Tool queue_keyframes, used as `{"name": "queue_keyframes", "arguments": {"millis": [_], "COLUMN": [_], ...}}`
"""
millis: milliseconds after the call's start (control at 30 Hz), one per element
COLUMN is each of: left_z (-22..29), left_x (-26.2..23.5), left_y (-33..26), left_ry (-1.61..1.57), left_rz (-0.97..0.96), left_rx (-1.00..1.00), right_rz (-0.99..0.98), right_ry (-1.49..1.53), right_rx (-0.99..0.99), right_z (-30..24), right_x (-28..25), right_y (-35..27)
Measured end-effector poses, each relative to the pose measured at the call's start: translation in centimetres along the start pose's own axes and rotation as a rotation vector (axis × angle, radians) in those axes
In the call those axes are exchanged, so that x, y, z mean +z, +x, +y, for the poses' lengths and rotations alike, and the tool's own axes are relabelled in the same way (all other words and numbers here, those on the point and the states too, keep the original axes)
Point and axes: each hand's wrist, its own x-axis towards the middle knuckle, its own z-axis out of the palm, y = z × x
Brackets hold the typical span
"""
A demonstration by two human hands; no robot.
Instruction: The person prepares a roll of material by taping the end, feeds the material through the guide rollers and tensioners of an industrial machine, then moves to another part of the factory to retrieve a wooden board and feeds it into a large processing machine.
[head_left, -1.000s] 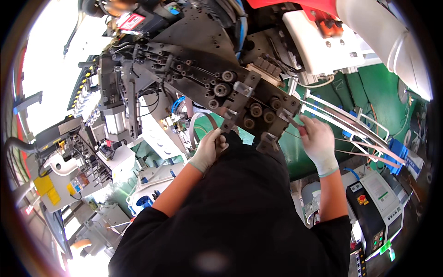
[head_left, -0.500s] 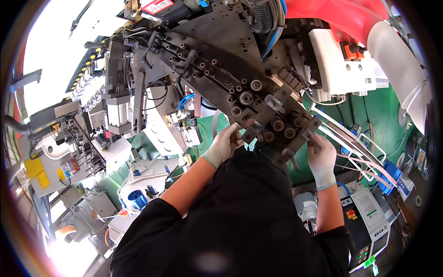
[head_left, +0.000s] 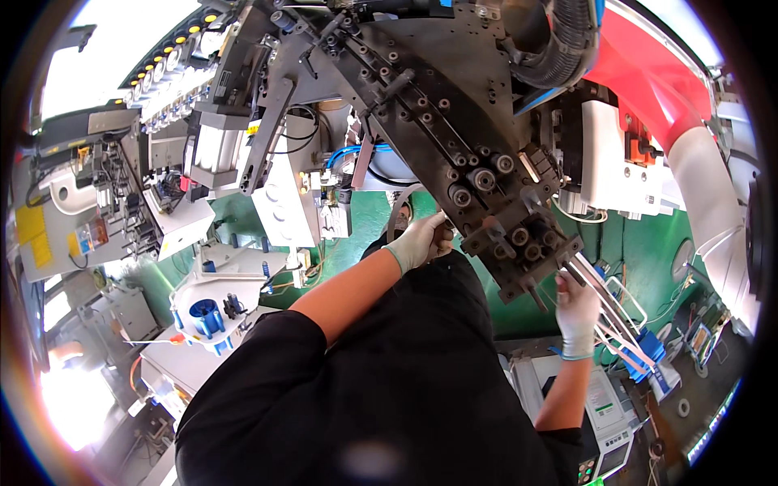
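Observation:
A long dark metal roller assembly [head_left: 466, 170] runs from the upper left down to the middle, ending in a block with round rollers [head_left: 519, 238] and upright screw handles. My left hand [head_left: 421, 245], in a white glove, is closed beside the left edge of this block. A narrow grey band [head_left: 397, 212] curves down behind that hand; whether the fingers grip it cannot be seen. Past the block's lower right corner, my right hand [head_left: 577, 308], also gloved, has its fingers curled near the pale rails. What it holds, if anything, is too small to make out.
A red and white robot arm [head_left: 664, 105] stands at the right, beside a white box [head_left: 606, 154]. A thick black hose [head_left: 563, 49] hangs over the plate. Machines with a blue round fixture [head_left: 206, 317] are at left. A control cabinet [head_left: 604, 413] stands low right.
The view has shifted, so the roller assembly appears further right and lower. My right hand has dropped off the handle at the block's end to just below its corner. My left hand stays closed beside the block.

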Motion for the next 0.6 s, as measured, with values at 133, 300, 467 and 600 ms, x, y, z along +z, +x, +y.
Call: {"name": "queue_keyframes", "arguments": {"millis": [133, 300, 467, 600], "left_z": [0.2, -0.4, -0.1, -0.2], "left_x": [-1.3, -3.7, -3.9, -4.6], "left_y": [0.6, 1.9, 2.3, 3.3], "left_ry": [-0.063, -0.080, -0.035, -0.046], "left_rz": [-0.139, -0.273, -0.282, -0.320], "left_rx": [-0.072, -0.116, -0.151, -0.198], "right_rz": [-0.076, -0.014, 0.045, 0.139], "right_ry": [0.224, 0.133, -0.052, -0.081], "right_rx": [0.052, -0.045, 0.031, 0.067], "right_z": [-2.6, 1.7, -0.4, -2.0], "right_x": [2.4, -0.1, -0.7, 0.7], "right_y": [0.2, -1.3, -1.4, -0.7]}}
